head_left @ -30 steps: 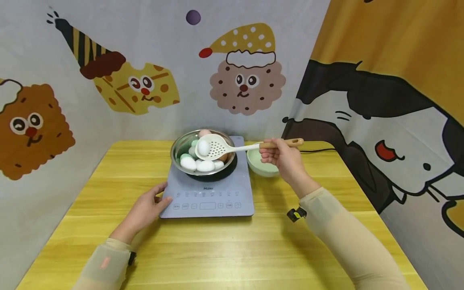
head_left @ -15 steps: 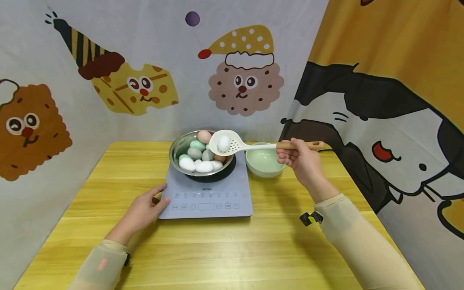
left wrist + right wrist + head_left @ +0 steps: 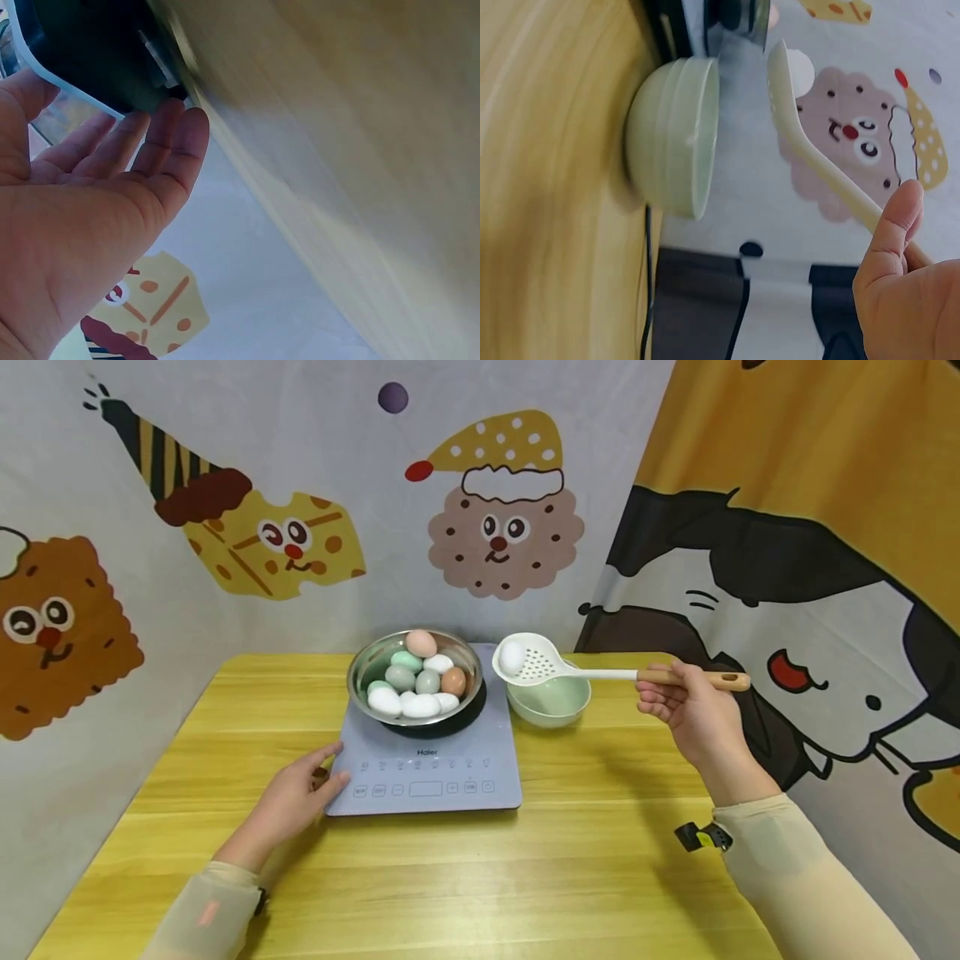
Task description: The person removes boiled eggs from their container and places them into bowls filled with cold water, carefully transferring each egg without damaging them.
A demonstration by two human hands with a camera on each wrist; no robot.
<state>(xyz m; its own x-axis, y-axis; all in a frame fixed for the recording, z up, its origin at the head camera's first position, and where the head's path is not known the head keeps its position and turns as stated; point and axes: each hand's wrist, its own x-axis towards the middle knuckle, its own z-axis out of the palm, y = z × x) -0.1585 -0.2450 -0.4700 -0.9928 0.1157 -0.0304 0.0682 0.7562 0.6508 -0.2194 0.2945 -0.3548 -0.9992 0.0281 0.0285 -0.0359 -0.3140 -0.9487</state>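
My right hand (image 3: pixel 693 714) grips the wooden handle of a white slotted spoon (image 3: pixel 542 660). One white egg (image 3: pixel 512 657) lies in the spoon's bowl, which is held above the pale green bowl (image 3: pixel 551 703). In the right wrist view the spoon (image 3: pixel 786 105) is raised clear of that bowl's rim, and the egg (image 3: pixel 802 73) shows over its edge. My left hand (image 3: pixel 288 797) touches the left edge of the induction cooker (image 3: pixel 450 768) with its fingers loosely extended. Seen from the left wrist, its fingertips (image 3: pixel 196 127) are beside the cooker's dark underside (image 3: pixel 90 49).
A steel bowl (image 3: pixel 352 681) with several white, green, grey and brown eggs stands on the cooker's dark heating zone. Behind the wooden table (image 3: pixel 420 893) hangs a cloth (image 3: pixel 300 410) with cartoon prints. A black cord (image 3: pixel 648 285) runs behind the green bowl.
My right hand has moved the slotted spoon with its egg rightward, from over the steel bowl to above the green bowl. My left hand has stayed at the cooker's edge.
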